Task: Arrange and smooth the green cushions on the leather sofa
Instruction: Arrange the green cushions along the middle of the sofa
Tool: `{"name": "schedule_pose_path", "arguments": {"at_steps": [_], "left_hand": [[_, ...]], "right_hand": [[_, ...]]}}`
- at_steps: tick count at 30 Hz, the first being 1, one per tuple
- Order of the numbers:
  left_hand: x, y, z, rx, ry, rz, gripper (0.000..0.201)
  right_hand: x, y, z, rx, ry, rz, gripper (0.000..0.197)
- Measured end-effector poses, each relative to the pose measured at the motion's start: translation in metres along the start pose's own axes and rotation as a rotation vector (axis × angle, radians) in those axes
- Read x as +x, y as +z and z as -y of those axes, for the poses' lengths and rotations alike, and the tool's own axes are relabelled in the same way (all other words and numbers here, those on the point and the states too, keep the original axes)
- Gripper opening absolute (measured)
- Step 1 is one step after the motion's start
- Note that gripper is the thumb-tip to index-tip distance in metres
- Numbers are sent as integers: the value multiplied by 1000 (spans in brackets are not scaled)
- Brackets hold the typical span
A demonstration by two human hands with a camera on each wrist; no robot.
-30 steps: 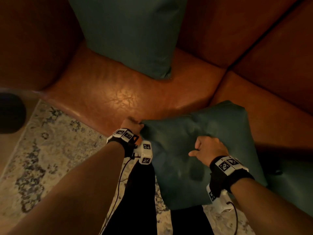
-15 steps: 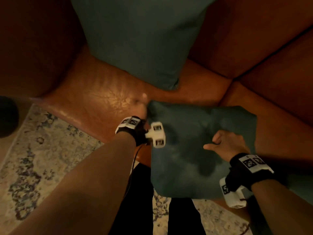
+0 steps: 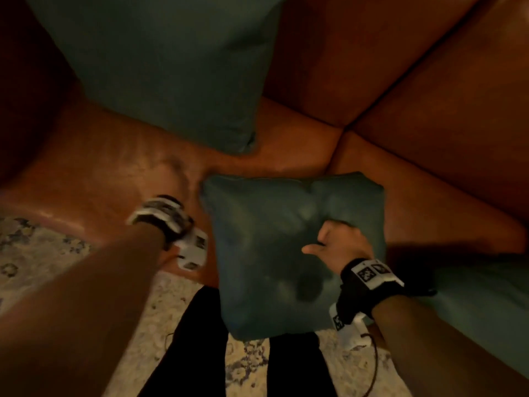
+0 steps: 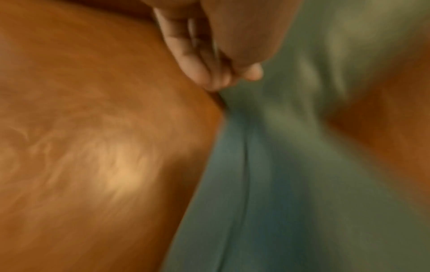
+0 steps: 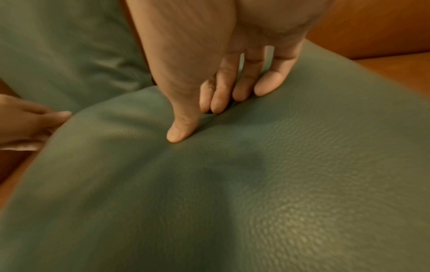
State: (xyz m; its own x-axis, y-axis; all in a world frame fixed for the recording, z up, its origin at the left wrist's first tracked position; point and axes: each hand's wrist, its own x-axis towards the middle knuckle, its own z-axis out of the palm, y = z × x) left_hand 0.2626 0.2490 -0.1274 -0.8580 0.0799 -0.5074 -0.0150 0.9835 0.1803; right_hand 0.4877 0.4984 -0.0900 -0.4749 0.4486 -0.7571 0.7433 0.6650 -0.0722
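- A person is standing over a brown leather sofa (image 3: 120, 156), seen from above by the head camera; the lighting is dim and warm.
- A small green cushion (image 3: 272, 253) is lying in the lower centre of the frame, on the front edge of the seat, its lower corner hanging out over the rug (image 3: 37, 253).
- The right hand (image 3: 340, 245) is resting on the right part of that cushion — in the right wrist view its fingers (image 5: 270, 82) are lying close together, tips digging into the green surface and denting it, thumb pressing down beside them.
- The left hand (image 4: 209, 55) is at the cushion's upper left corner; it is blurred in the head view. In the left wrist view its fingers are bunched narrowly, pinching the cushion's edge where it meets the seat.
- A larger green cushion (image 3: 160, 67) is leaning upright against the sofa back in the upper left of the frame, apart from the small one.
- Another green cushion (image 3: 483, 310) is showing at the lower right edge.
- Dark trouser legs (image 3: 177, 353) are showing at the bottom centre.
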Motion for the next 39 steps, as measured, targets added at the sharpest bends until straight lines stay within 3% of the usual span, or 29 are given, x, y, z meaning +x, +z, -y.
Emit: {"name": "schedule_pose_path", "arguments": {"at_steps": [2,4,6,8,10,12,14,17,19,21,26,30,35,39], "left_hand": [[10,-31,-7,32,-3,-34,29],[2,-44,-34,66,223,-25,38],[-21,-32,-68,102,486,67,72],[-58,-3,-102,192,610,182,90],[-99,27,-128,265,542,349,100],[-139,55,-144,381,430,493,124],[-161,75,-148,527,388,512,136],[-165,88,-149,605,346,506,138],[-162,90,-148,605,341,497,137],[-160,90,-145,622,341,495,137],[-157,93,-147,631,320,511,137],[-152,94,-147,646,302,527,139],[-155,98,-147,644,301,541,137],[-150,100,-143,621,312,544,136]], "right_hand": [[0,-1,-3,0,-33,-5,43],[-1,0,-4,-4,-107,-24,42],[-2,-4,-6,-12,-191,-6,39],[-1,-17,-14,71,-251,28,31],[9,-44,-27,237,-285,-35,20],[36,-78,-52,355,-247,-202,7],[68,-107,-81,400,-138,-255,15],[115,-113,-117,342,-2,-75,25],[139,-97,-125,417,20,129,27],[151,-79,-121,430,3,243,32],[167,-57,-114,533,-45,291,41],[174,-55,-120,602,-93,396,27],[171,-66,-121,604,-70,148,31],[164,-115,-122,303,-168,-70,28]]}}
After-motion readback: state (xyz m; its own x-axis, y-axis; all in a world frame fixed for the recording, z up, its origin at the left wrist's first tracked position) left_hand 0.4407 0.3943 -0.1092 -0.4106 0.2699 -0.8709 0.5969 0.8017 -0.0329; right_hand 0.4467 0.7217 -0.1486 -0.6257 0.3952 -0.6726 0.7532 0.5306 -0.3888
